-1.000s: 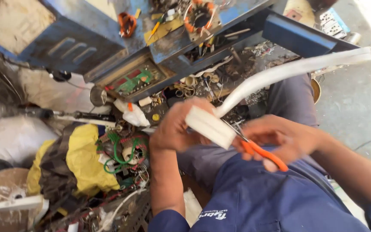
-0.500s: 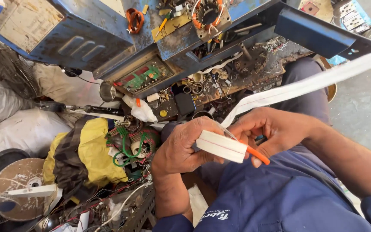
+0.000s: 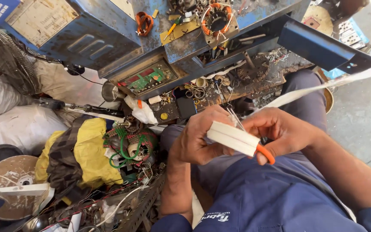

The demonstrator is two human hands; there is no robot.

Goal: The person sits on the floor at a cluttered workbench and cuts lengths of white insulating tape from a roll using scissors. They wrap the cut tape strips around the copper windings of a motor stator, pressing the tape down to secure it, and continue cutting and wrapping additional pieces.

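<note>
My left hand (image 3: 197, 139) grips a folded stack of white paper strip (image 3: 232, 138) over my lap. My right hand (image 3: 280, 131) holds orange-handled scissors (image 3: 265, 153), whose metal blades (image 3: 235, 118) poke up behind the folded stack. A long white strip (image 3: 329, 84) runs from the hands up to the right edge of the view. Blue trousers and a blue shirt (image 3: 280, 193) are below the hands.
A worn blue metal workbench (image 3: 108, 38) lies ahead, strewn with a copper-wound motor stator (image 3: 218, 17), a green circuit board (image 3: 151, 79), wire bits and tools. At the left are white sacks (image 3: 22, 124), a yellow cloth (image 3: 89, 150), green wire (image 3: 123, 148) and a fan (image 3: 9, 60).
The folded white stack has sunk lower over my lap and tilted, with both hands closer together. The long strip has dropped and stretched flatter toward the right edge.
</note>
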